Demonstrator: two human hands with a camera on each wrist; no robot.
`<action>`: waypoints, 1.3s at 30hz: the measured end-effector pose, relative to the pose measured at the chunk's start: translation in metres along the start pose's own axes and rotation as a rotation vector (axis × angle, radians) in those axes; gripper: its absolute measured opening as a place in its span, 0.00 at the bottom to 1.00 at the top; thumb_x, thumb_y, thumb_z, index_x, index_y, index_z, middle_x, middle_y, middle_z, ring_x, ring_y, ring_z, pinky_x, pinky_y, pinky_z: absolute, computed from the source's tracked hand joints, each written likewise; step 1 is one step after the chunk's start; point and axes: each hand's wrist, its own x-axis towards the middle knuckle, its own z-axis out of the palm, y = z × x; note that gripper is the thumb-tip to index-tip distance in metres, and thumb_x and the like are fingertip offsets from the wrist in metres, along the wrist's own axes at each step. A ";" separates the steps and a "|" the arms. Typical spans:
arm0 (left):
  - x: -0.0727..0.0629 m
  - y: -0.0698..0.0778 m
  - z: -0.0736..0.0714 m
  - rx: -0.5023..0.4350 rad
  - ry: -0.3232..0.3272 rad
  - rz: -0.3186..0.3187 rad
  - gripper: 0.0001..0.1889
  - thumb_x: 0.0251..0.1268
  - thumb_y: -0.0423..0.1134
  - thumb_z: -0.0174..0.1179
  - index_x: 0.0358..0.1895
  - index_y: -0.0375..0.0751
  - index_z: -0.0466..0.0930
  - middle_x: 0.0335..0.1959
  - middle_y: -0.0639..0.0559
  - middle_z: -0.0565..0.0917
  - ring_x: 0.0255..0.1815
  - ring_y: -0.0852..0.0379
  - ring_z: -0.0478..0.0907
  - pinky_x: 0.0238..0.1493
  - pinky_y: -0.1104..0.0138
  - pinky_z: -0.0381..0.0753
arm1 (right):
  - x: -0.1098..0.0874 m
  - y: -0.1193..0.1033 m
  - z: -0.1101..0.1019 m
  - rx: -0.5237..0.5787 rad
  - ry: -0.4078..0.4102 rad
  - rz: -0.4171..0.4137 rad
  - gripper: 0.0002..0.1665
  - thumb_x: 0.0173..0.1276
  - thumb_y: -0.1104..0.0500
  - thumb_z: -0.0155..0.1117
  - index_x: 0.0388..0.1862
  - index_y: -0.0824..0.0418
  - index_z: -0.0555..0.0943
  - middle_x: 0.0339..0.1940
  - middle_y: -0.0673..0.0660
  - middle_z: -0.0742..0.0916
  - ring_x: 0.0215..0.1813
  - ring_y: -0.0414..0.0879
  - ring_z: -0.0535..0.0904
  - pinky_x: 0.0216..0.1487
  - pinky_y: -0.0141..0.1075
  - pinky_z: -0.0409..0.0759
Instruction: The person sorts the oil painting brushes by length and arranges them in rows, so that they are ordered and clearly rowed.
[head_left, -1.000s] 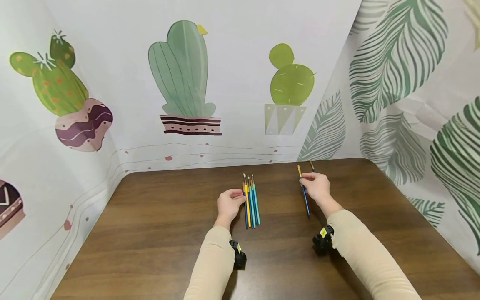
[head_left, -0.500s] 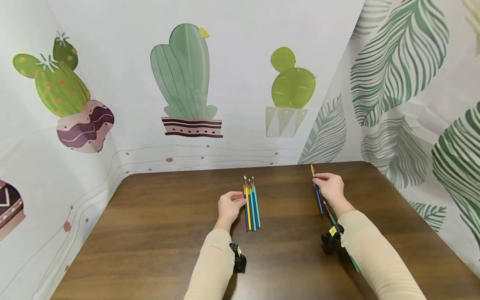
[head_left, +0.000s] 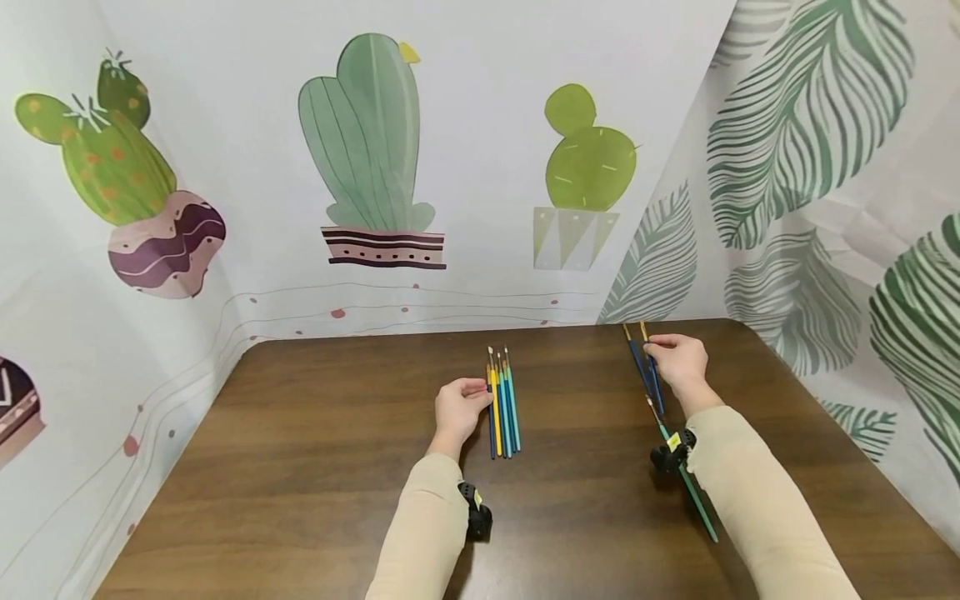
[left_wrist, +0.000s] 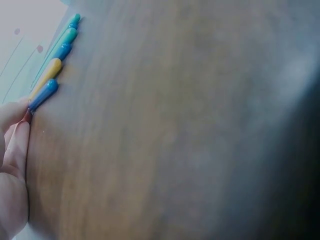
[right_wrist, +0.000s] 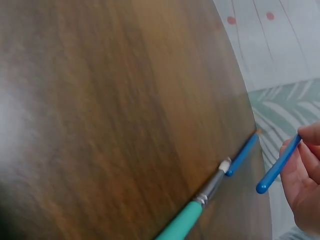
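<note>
My left hand [head_left: 459, 412] rests at the left side of a row of several paintbrushes [head_left: 510, 408] with blue, yellow and teal handles. Its thumb and fingertips pinch the outermost blue paintbrush [left_wrist: 45, 94], as the left wrist view shows. Over at the far right, my right hand [head_left: 681, 367] pinches another blue paintbrush [right_wrist: 279, 166] by its upper part, and the handle end points back toward me. A second blue paintbrush [head_left: 636, 358] lies just left of it. Closer in lies a larger green paintbrush [head_left: 697, 500], partly covered by the right wrist's camera in the head view.
The brown wooden table [head_left: 337, 467] ends at the back against a wall covering [head_left: 480, 167] printed with cacti and leaves. A black wrist camera [head_left: 477, 512] is on the left forearm, another [head_left: 672, 452] on the right.
My right hand has moved to the right with the blue paintbrush, past the other blue one, which now shows to its left. More of the green paintbrush shows. My left hand stays put.
</note>
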 end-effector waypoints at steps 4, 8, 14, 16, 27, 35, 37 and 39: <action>-0.001 0.001 -0.001 0.008 0.003 -0.001 0.12 0.55 0.32 0.67 0.43 0.33 0.83 0.41 0.40 0.87 0.43 0.49 0.85 0.47 0.62 0.84 | 0.005 0.001 -0.004 -0.003 -0.002 0.036 0.17 0.61 0.59 0.64 0.47 0.67 0.83 0.29 0.51 0.88 0.19 0.27 0.72 0.22 0.23 0.76; -0.001 0.001 -0.002 0.009 -0.002 -0.011 0.12 0.55 0.32 0.67 0.43 0.34 0.83 0.41 0.41 0.87 0.43 0.50 0.85 0.47 0.62 0.84 | 0.011 0.003 -0.006 0.028 -0.019 0.065 0.19 0.62 0.59 0.64 0.49 0.68 0.82 0.23 0.44 0.85 0.20 0.28 0.74 0.22 0.24 0.77; -0.001 0.000 -0.002 0.015 0.000 0.002 0.12 0.54 0.31 0.67 0.43 0.33 0.83 0.40 0.40 0.87 0.43 0.49 0.85 0.47 0.62 0.84 | 0.020 0.008 -0.004 0.075 -0.019 0.101 0.20 0.62 0.60 0.64 0.50 0.68 0.81 0.18 0.37 0.79 0.19 0.28 0.74 0.22 0.24 0.78; -0.001 0.000 -0.003 0.018 0.001 0.000 0.12 0.54 0.32 0.67 0.43 0.33 0.83 0.40 0.40 0.87 0.43 0.49 0.85 0.47 0.62 0.84 | 0.021 0.009 -0.004 0.081 -0.019 0.110 0.20 0.62 0.60 0.64 0.51 0.68 0.81 0.17 0.36 0.78 0.19 0.28 0.74 0.22 0.24 0.78; 0.000 -0.002 -0.002 0.016 -0.006 -0.029 0.13 0.55 0.33 0.67 0.45 0.34 0.83 0.42 0.41 0.86 0.44 0.50 0.85 0.48 0.62 0.83 | 0.028 0.016 0.005 -0.094 0.035 0.041 0.17 0.61 0.57 0.64 0.46 0.65 0.84 0.36 0.60 0.89 0.41 0.48 0.79 0.39 0.31 0.74; -0.001 -0.003 -0.002 0.014 -0.002 -0.040 0.13 0.55 0.32 0.67 0.44 0.34 0.83 0.42 0.41 0.86 0.44 0.50 0.85 0.49 0.61 0.83 | 0.032 0.019 0.012 -0.153 0.018 -0.034 0.17 0.61 0.57 0.63 0.44 0.67 0.84 0.45 0.65 0.86 0.53 0.60 0.77 0.56 0.46 0.72; -0.001 -0.002 -0.002 0.018 -0.004 -0.036 0.13 0.56 0.33 0.67 0.45 0.34 0.83 0.42 0.41 0.86 0.44 0.50 0.85 0.48 0.61 0.83 | 0.032 0.019 0.014 -0.162 0.024 -0.045 0.16 0.60 0.58 0.63 0.43 0.67 0.84 0.45 0.65 0.86 0.52 0.61 0.78 0.55 0.46 0.72; -0.002 -0.002 -0.002 0.023 -0.008 -0.037 0.13 0.56 0.33 0.66 0.45 0.34 0.83 0.42 0.41 0.86 0.44 0.50 0.85 0.49 0.61 0.83 | 0.033 0.018 0.016 -0.173 0.021 -0.049 0.16 0.61 0.58 0.63 0.43 0.67 0.84 0.46 0.65 0.86 0.52 0.61 0.77 0.54 0.46 0.73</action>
